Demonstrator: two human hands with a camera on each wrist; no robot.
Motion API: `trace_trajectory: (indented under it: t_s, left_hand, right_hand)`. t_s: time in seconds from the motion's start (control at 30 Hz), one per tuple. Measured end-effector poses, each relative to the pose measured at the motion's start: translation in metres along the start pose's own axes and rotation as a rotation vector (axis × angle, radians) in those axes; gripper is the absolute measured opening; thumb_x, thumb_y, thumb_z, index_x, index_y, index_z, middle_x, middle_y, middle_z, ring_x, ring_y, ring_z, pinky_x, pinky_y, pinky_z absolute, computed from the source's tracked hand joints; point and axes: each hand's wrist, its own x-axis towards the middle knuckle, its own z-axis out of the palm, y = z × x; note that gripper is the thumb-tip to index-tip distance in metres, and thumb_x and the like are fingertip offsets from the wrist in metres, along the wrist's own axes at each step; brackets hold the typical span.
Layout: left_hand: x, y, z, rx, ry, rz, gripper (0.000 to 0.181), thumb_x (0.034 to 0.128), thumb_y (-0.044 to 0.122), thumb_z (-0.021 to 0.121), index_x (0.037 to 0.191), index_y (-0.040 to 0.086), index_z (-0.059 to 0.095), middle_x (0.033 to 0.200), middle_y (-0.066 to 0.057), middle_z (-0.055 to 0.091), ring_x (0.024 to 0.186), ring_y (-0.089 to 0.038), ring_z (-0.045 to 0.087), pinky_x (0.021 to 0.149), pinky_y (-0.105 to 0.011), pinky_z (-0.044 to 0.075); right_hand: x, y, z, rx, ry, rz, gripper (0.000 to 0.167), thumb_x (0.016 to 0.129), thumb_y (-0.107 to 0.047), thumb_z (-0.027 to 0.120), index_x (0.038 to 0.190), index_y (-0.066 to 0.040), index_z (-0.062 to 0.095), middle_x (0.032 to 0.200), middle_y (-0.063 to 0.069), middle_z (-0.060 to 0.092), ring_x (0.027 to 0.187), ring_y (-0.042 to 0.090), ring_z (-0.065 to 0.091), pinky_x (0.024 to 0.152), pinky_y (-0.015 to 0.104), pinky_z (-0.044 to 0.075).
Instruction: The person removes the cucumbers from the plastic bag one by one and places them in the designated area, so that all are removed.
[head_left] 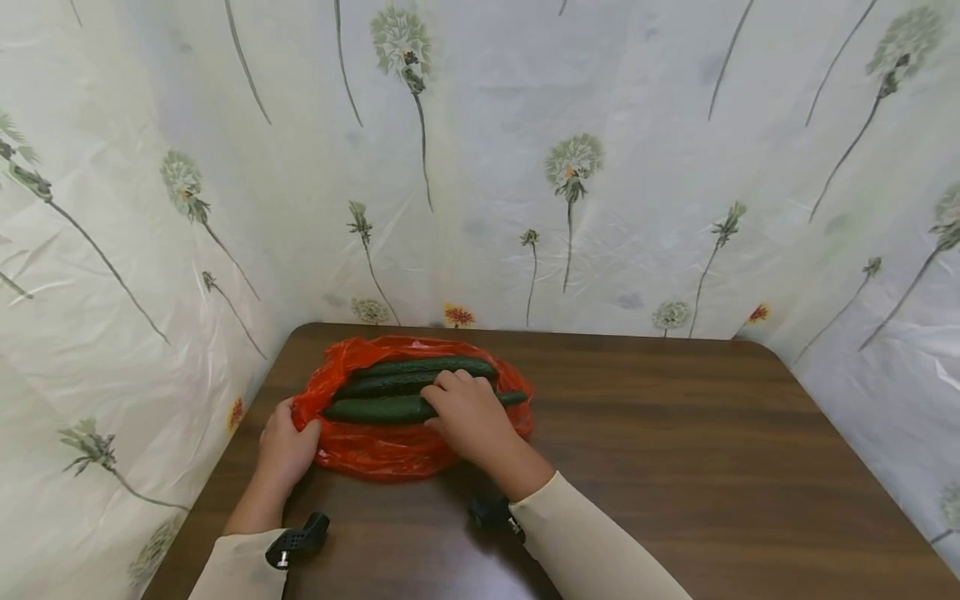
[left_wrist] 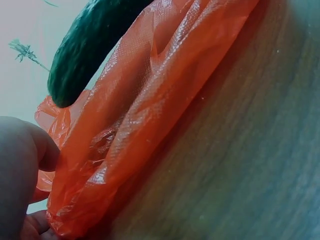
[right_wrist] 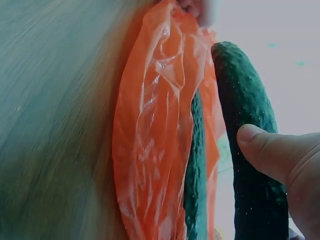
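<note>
Room to pass lies over the bench [head_left: 705, 442] at the frame's right; left of centre, the red bag [head_left: 378, 457], cucumbers [head_left: 378, 409], left hand [head_left: 288, 442] and right hand [head_left: 472, 417] block the way; patterned sheeting [head_left: 480, 208] bounds the top.

from my remote seat, the head view puts the desk [head_left: 697, 433] across the lower part of the frame, the patterned sheet [head_left: 480, 167] behind it and along both sides. the bag [head_left: 382, 457] sits on the desk left of centre, towards its far left corner. i count three cucumbers running left to right: the rear cucumber [head_left: 408, 367] and the middle cucumber [head_left: 386, 385] lie in the bag, the front cucumber [head_left: 382, 408] before them. of the hands, i have the left hand [head_left: 287, 446] at the bag's left edge, the right hand [head_left: 476, 421] on the front cucumber, right of its middle. my right wrist view shows that cucumber at right, the bag left of it.
</note>
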Motion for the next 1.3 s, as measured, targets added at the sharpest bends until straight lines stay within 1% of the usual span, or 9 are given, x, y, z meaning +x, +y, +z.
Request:
trace_trajectory:
  t_s: [0.13, 0.3, 0.53, 0.8, 1.1, 1.3]
  left_hand:
    - [0.000, 0.001, 0.000, 0.010, -0.003, 0.006, 0.066, 0.0983, 0.023, 0.052, 0.154, -0.007, 0.035, 0.146, -0.034, 0.047, 0.131, -0.053, 0.044, 0.112, -0.065, 0.033]
    - [-0.001, 0.002, 0.001, 0.019, -0.002, 0.010, 0.065, 0.0982, 0.023, 0.052, 0.153, -0.008, 0.035, 0.147, -0.034, 0.047, 0.132, -0.054, 0.042, 0.113, -0.065, 0.031]
    - [-0.002, 0.001, 0.001, 0.015, -0.009, 0.003, 0.065, 0.0990, 0.023, 0.051, 0.153, -0.008, 0.035, 0.147, -0.034, 0.046, 0.134, -0.054, 0.041, 0.114, -0.064, 0.030]
    - [-0.001, 0.002, -0.001, 0.027, -0.004, 0.009, 0.065, 0.0992, 0.024, 0.052, 0.154, -0.008, 0.035, 0.147, -0.035, 0.047, 0.133, -0.055, 0.042, 0.113, -0.065, 0.031]
    - [-0.003, 0.002, -0.001, 0.020, -0.014, -0.009, 0.066, 0.0990, 0.023, 0.052, 0.154, -0.008, 0.034, 0.147, -0.034, 0.046, 0.133, -0.054, 0.041, 0.113, -0.065, 0.031]
    - [-0.002, 0.002, -0.001, 0.021, -0.021, -0.013, 0.066, 0.0994, 0.024, 0.052, 0.154, -0.008, 0.034, 0.148, -0.033, 0.046, 0.132, -0.053, 0.041, 0.112, -0.064, 0.031]
  right_hand:
    - [-0.006, 0.006, 0.001, 0.012, 0.012, 0.014, 0.040, 0.092, -0.042, 0.079, 0.128, -0.027, 0.070, 0.114, -0.006, 0.061, 0.100, 0.018, 0.056, 0.081, 0.038, 0.048]
    - [-0.013, 0.011, 0.001, 0.012, 0.043, 0.006, 0.040, 0.091, -0.043, 0.079, 0.127, -0.026, 0.071, 0.115, -0.005, 0.063, 0.101, 0.019, 0.057, 0.081, 0.039, 0.049]
    - [-0.026, 0.014, -0.007, 0.016, 0.077, 0.010, 0.041, 0.089, -0.040, 0.083, 0.125, -0.024, 0.072, 0.112, -0.005, 0.064, 0.100, 0.019, 0.058, 0.080, 0.037, 0.049]
    - [-0.033, 0.018, -0.009, 0.019, 0.066, 0.017, 0.043, 0.090, -0.039, 0.082, 0.129, -0.024, 0.072, 0.116, -0.004, 0.064, 0.104, 0.020, 0.058, 0.085, 0.039, 0.049]
    - [-0.041, 0.030, -0.011, 0.037, 0.084, 0.055, 0.044, 0.088, -0.038, 0.083, 0.128, -0.023, 0.073, 0.116, -0.003, 0.065, 0.103, 0.022, 0.059, 0.080, 0.040, 0.048]
    - [-0.049, 0.041, -0.012, 0.063, 0.089, 0.090, 0.043, 0.088, -0.035, 0.084, 0.127, -0.023, 0.073, 0.119, -0.003, 0.065, 0.107, 0.022, 0.059, 0.083, 0.044, 0.049]
